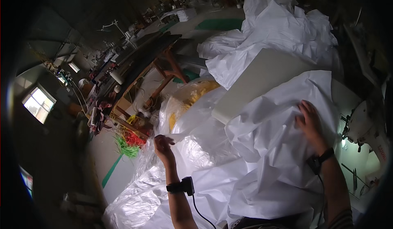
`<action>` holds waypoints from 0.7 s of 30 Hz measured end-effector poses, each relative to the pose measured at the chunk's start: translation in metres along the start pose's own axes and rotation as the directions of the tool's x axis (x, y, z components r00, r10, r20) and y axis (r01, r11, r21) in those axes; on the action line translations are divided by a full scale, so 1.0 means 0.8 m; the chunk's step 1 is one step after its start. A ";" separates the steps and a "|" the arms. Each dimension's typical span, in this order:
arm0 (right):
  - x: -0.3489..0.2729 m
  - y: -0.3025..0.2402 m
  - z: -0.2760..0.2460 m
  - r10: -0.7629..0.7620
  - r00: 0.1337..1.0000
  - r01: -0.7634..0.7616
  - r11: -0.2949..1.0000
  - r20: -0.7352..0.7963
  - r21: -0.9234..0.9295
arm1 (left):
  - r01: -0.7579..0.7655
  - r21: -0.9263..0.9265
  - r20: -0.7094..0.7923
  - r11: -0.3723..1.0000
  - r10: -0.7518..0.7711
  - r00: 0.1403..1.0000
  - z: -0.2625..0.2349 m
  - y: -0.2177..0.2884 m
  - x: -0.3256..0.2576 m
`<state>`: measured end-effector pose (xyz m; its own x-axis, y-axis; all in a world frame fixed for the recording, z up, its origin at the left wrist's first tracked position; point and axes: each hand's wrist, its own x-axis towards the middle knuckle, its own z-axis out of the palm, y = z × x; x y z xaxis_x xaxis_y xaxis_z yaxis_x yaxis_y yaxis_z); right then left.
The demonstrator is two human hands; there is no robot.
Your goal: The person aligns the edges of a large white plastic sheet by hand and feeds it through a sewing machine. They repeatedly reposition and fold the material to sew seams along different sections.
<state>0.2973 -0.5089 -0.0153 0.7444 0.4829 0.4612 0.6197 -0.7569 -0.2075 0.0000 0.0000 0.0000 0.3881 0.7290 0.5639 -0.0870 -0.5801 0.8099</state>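
A large, crumpled white sheet [262, 175] spreads in front of me and hangs down over the work surface. My right hand [310, 120] lies on its upper right part, fingers stretched and slightly spread. Farther left, my left hand [163, 145] is held with fingers curled together, close to the sheet's left edge and some clear plastic film [139, 192]. What its fingers pinch, if anything, is hidden. Both wrists wear a black strap with a small box and a cable. Beyond the sheet, a smooth pale board or panel [262, 81] slants up to the right.
A big heap of white sheeting [282, 32] rises at the far right. A sewing machine head [366, 126] stands at right. Yellow material [192, 100] shows under clear film. Green strands [127, 147] and red strands [134, 138] lie by a wooden-legged table [172, 61].
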 end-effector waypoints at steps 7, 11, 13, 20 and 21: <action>-0.006 -0.113 -0.152 -0.185 0.919 0.049 0.929 0.347 0.366 | -0.193 -0.025 0.318 0.981 0.191 0.929 -0.009 0.273 0.023; -0.025 -0.220 -0.160 -0.467 0.859 0.274 0.764 0.210 0.584 | -0.269 -0.200 0.492 0.942 0.334 0.804 -0.026 0.405 -0.002; -0.028 -0.278 -0.121 -0.563 0.826 0.422 0.638 0.016 0.643 | -0.573 -0.225 0.410 0.789 0.609 0.678 -0.036 0.454 -0.002; -0.110 -0.414 -0.036 -0.549 0.794 0.271 0.703 0.259 0.658 | -0.618 -0.581 -0.041 0.530 0.739 0.672 -0.124 0.568 0.026; -0.142 -0.408 -0.054 -0.750 0.529 0.349 0.618 0.397 0.704 | -0.622 -0.604 -0.103 0.498 0.726 0.680 -0.132 0.567 0.049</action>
<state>-0.0003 -0.3354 0.0375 0.0272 0.9980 0.0571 0.8180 0.0106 -0.5751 -0.1213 -0.1963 0.4064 0.1066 0.1121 0.9880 -0.8390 -0.5231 0.1499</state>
